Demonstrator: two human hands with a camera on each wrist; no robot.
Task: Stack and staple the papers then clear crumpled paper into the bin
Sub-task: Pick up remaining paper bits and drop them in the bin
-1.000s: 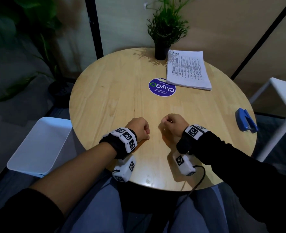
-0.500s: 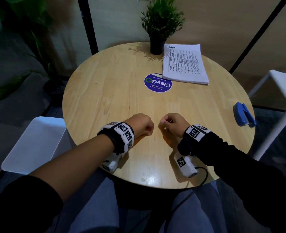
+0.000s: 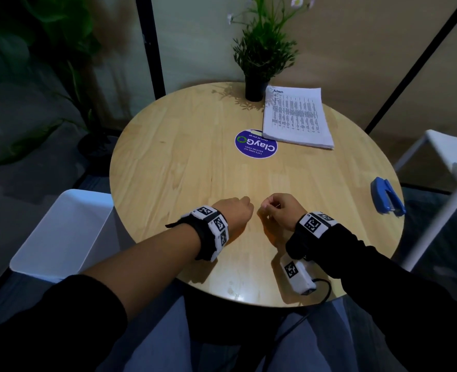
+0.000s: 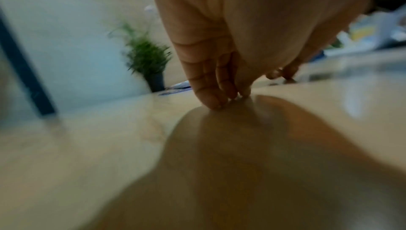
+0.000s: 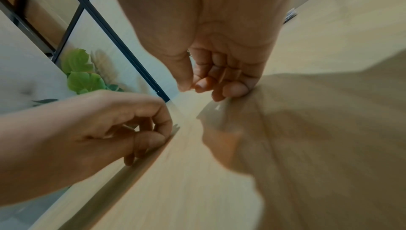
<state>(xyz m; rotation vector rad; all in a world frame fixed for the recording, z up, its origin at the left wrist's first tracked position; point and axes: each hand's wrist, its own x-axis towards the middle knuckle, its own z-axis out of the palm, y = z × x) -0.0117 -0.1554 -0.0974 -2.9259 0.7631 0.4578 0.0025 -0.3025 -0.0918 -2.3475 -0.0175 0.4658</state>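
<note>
A stapled-looking stack of printed papers [image 3: 297,118] lies at the far right of the round wooden table [image 3: 181,157]. A blue stapler [image 3: 387,196] sits at the table's right edge. My left hand [image 3: 235,210] and right hand [image 3: 278,208] rest close together near the front middle, knuckles almost touching. Both have curled fingers and hold nothing. In the right wrist view my right hand [image 5: 211,86] has its thumb against curled fingers, and my left hand [image 5: 142,129] is curled too. In the left wrist view my left fingertips [image 4: 219,98] touch the wood. I see no crumpled paper.
A white bin [image 3: 61,232] stands on the floor left of the table. A potted plant [image 3: 259,57] stands at the table's far edge beside the papers, with a round blue sticker [image 3: 255,144] in front. A white chair [image 3: 450,146] is at the right.
Both hands stay curled at the same spot on the table. My left wrist has rolled and lifted a little. The head view has tilted up slightly.
</note>
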